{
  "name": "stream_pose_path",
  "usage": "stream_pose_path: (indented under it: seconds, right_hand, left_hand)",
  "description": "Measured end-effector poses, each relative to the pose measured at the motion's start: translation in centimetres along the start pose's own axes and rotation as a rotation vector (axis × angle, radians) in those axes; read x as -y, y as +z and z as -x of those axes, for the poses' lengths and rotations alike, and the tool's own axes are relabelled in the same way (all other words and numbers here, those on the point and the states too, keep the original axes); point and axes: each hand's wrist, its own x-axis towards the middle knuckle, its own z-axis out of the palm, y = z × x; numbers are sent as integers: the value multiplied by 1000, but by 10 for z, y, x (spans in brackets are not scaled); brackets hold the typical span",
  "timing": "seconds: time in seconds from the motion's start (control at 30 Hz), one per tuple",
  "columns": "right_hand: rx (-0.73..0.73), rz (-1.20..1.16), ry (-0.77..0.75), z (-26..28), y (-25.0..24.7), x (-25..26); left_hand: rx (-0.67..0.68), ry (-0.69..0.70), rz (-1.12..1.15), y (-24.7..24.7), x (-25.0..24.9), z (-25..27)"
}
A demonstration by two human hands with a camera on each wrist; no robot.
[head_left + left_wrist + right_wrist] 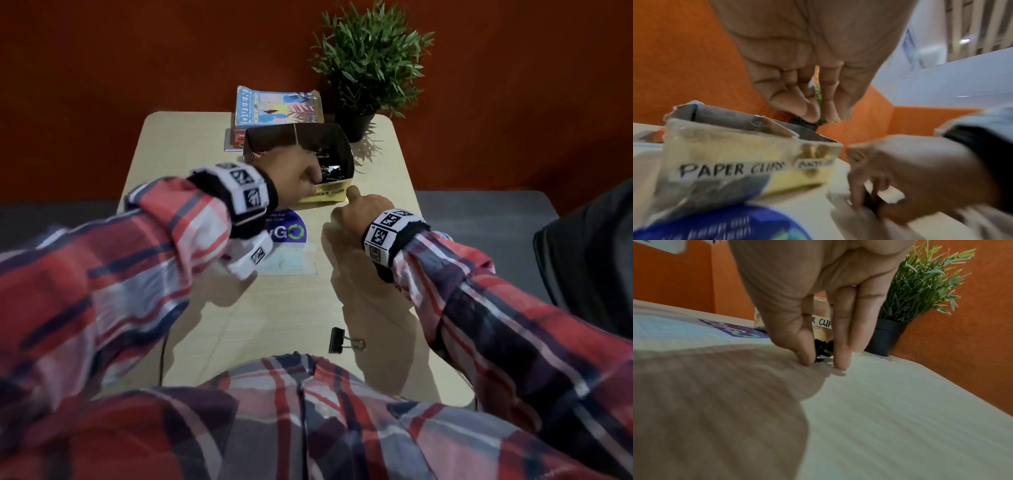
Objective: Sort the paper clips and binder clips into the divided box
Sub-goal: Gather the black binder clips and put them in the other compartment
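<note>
**Right grip on a binder clip just in front of the box**

The right hand (826,308) stands fingers-down on the tabletop (900,402), thumb and forefinger closing on a small dark binder clip (823,353) whose black body and shiny wire show between the fingertips (840,360). The divided box (329,195) sits directly ahead of this grip, just beyond the knuckles, so the coming move looks like a short lift forward and up over the near wall into the right-hand compartment, where dark clips (330,168) already lie heaped. The handwritten labels read "PAPER CLIPS" on the left and, less legibly, binder clips on the right.

The left hand (294,174) hovers over the box, fingers bunched downward; whether they hold anything cannot be told through the blur.

A second binder clip (342,341), black with wire handles pointing right, lies well back toward the person's body, nearer the right arm.

The box is thin, ragged-edged card, yellow outside and dark inside, light enough to shift if bumped. The tabletop is pale, smooth laminate.
</note>
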Motion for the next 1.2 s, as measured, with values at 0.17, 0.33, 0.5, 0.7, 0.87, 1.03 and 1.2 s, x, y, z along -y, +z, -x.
stream_pose_path:
  seconds: [0.17,0.33,0.5,0.7,0.87,1.03,1.2]
  right_hand:
    - [-12,-104,35,8,-6,6]
    - [39,-2,-8,25,-12,3]
    - [56,94,-69,37,-5,0]
    - [34,69,-147,55,8,-13]
    - [-20,-65,-116,74,23,-11]
    - [15,-219,-51,90,21,-3]
    - [-46,-317,-30,92,33,-1]
  left_hand:
    - [534,248,-45,42,-29,85]
    - [605,497,-286,93,-46,109]
    - [543,517,-272,104,-48,113]
    - [543,321,-141,86,-40,97]
    - [162,126,-113,21,-11,36]
    - [-84,-48,-126,-13,2,-34]
    - [-12,-83,-177,12,15,-48]
